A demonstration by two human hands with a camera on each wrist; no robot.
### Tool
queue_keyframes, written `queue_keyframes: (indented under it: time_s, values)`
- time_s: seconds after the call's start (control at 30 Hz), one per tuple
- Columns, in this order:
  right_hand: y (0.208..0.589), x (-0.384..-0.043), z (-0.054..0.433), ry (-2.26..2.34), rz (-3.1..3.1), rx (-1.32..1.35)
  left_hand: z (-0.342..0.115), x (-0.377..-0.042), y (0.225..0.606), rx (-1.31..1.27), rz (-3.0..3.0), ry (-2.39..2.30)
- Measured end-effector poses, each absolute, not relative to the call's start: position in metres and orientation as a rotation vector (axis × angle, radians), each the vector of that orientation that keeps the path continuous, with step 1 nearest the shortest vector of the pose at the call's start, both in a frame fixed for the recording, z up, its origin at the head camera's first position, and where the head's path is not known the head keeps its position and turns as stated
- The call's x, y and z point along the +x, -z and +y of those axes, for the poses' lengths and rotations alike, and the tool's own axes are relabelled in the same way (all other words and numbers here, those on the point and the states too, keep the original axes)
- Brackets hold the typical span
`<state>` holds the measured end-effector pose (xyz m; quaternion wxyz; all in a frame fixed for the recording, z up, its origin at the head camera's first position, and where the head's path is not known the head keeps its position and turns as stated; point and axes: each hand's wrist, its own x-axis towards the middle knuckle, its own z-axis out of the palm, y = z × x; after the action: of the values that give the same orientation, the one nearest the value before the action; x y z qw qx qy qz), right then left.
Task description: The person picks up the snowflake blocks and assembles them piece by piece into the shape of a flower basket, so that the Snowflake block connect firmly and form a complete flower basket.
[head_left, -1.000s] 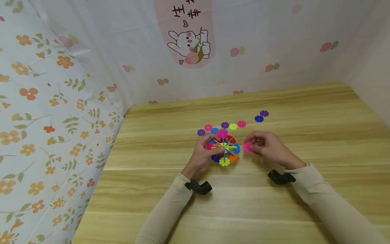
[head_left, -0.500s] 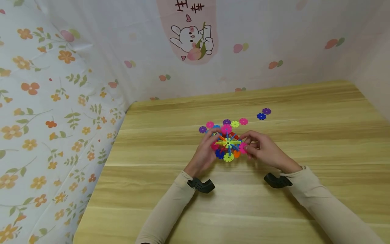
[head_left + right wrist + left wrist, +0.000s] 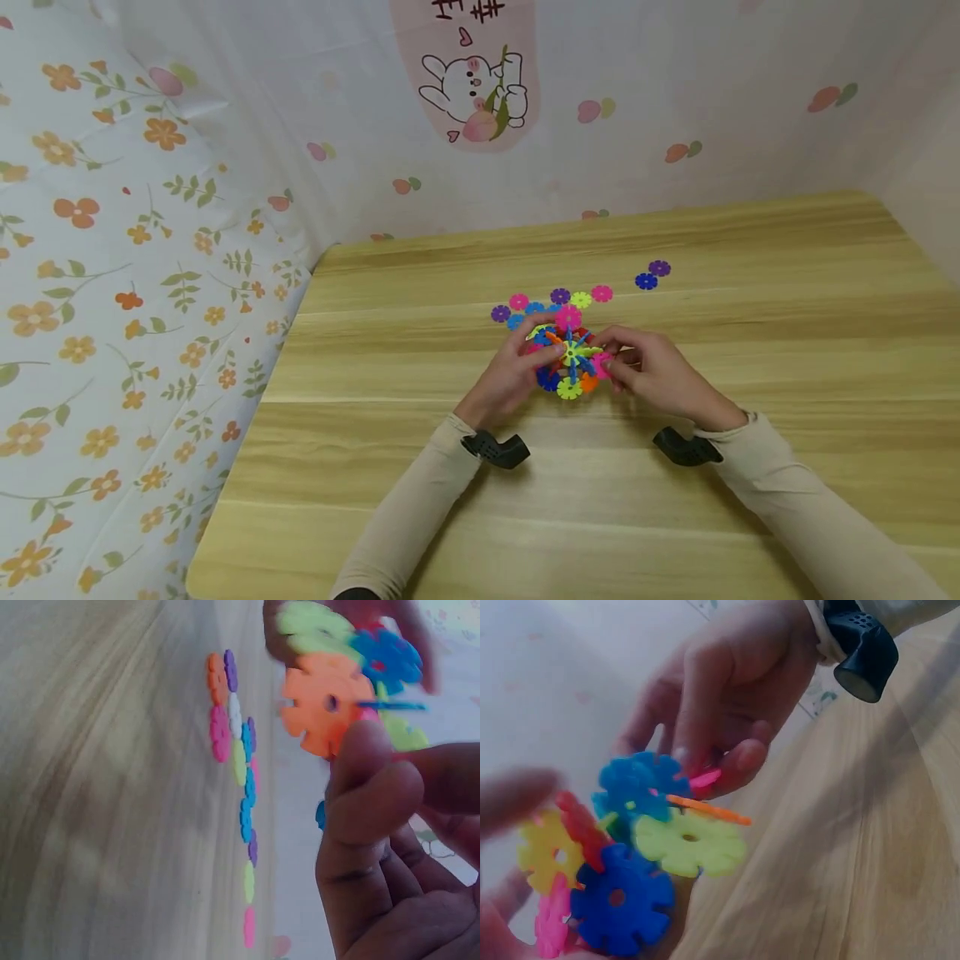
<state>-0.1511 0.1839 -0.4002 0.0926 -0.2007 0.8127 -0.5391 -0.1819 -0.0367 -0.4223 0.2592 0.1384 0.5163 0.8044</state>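
Note:
A ball-like cluster of colorful notched snowflake discs [image 3: 570,353] is gripped by my left hand [image 3: 510,371], its thumb lying across the front near the yellow-green center. At the cluster's right side, my right hand [image 3: 663,373] pinches a pink snowflake disc [image 3: 602,365] between thumb and fingers. The left wrist view shows a dark blue disc [image 3: 622,904] nearest the camera, with the pinched pink disc [image 3: 705,778] partly hidden behind light blue ones. In the right wrist view, an orange disc [image 3: 319,705] of the cluster stands just beyond the right fingertips.
Behind the cluster, several loose discs lie on the wooden table [image 3: 420,467], among them a purple one [image 3: 500,314] and a pink one [image 3: 602,293]. Farther right are a blue disc [image 3: 647,282] and a purple disc [image 3: 659,268]. A printed curtain [image 3: 337,100] hangs behind the table.
My right hand has brought the pink disc leftward, from apart to the cluster's right side. My left thumb lifted off the cluster's center and lies near it again.

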Motion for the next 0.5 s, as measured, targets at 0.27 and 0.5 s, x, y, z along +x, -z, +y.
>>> queue_keyframes:
  time_s: [0.27, 0.5]
  values:
    - [0.3959, -0.1532, 0.1845, 1.557, 2.406, -0.633, -0.0412, -0.1858, 0.4207, 0.505, 1.67, -2.053]
    - [0.3959, -0.1555, 0.1865, 1.567, 2.373, -0.644, -0.0431, -0.1854, 0.4202, 0.567, 1.674, -2.035]
